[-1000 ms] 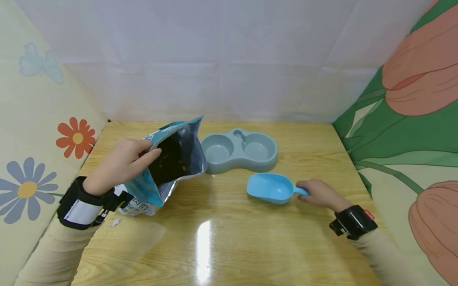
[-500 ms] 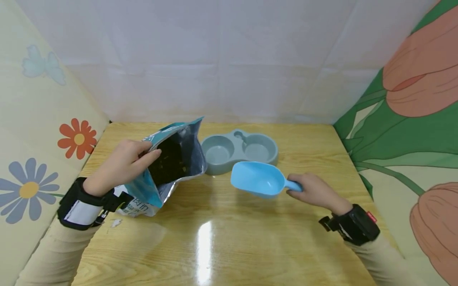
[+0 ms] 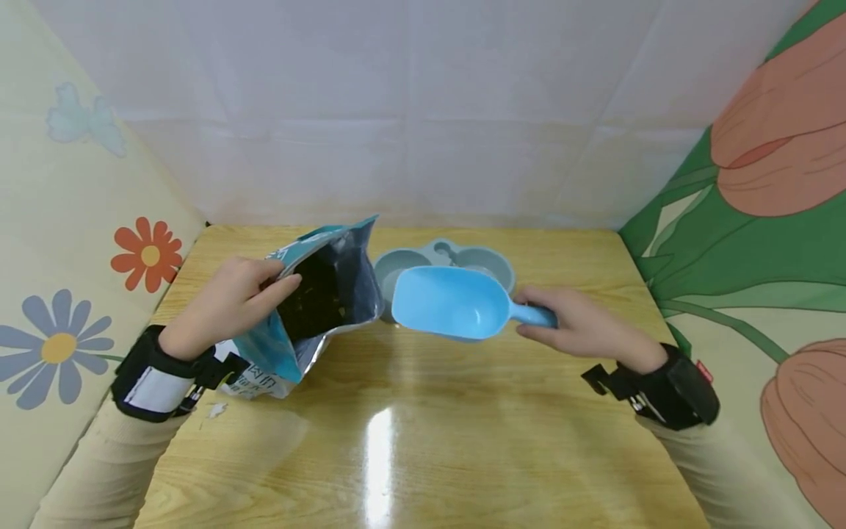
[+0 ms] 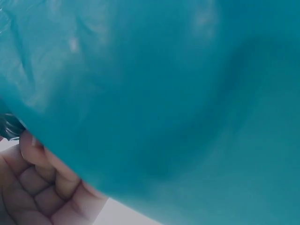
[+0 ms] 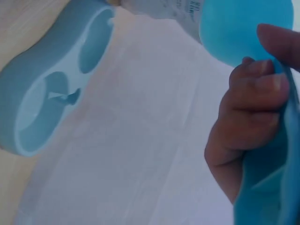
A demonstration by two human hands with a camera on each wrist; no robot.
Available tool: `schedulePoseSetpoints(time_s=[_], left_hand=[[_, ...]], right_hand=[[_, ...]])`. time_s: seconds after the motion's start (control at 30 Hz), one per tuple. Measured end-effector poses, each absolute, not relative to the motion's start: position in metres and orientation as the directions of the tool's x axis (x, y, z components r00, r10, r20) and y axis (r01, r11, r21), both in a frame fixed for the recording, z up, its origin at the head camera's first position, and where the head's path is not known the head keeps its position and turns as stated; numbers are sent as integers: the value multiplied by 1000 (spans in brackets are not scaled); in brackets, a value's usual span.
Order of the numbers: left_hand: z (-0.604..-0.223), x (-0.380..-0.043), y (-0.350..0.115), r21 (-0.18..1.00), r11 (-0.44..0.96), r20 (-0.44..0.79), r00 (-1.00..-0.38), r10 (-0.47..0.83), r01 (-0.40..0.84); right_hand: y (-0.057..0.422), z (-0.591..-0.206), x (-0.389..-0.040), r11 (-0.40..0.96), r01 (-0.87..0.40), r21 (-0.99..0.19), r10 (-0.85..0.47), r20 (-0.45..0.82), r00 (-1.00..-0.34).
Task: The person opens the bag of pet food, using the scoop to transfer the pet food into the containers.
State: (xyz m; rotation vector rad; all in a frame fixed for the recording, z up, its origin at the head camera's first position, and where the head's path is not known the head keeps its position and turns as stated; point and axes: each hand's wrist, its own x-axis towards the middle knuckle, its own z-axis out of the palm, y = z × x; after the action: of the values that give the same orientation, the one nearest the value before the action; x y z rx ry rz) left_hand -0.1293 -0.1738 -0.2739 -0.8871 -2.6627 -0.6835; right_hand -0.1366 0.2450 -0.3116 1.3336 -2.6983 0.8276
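Carried the blue scoop leftward, clamped at its handle by fingers of the right hand, thus nearing the gaping foil-lined bag pinched by the left hand.

Behind the wooden counter there is a white cloth. The left wall shows a red flower, a blue flower and a butterfly; the right wall, pink tulips.

glossy wood-grain table | opened teal bag, left side | two-bowl dish, far side
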Motion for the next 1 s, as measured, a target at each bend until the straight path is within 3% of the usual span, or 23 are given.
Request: schedulePoseSetpoints(time_s=[0.47, 0.73, 1.0], left_hand=[[-273, -129, -174, 367, 699, 364, -786, 499, 614], [-273, -129, -174, 358, 701, 372, -782, 499, 617], [-272, -129, -173, 368, 703, 357, -790, 498, 609]], right_hand=[[201, -289, -146, 491, -794, -358, -772, 244, -587], [171, -285, -150, 530, -818, -224, -772, 271, -574], [133, -277, -148, 519, -839, -164, -805, 235, -544]])
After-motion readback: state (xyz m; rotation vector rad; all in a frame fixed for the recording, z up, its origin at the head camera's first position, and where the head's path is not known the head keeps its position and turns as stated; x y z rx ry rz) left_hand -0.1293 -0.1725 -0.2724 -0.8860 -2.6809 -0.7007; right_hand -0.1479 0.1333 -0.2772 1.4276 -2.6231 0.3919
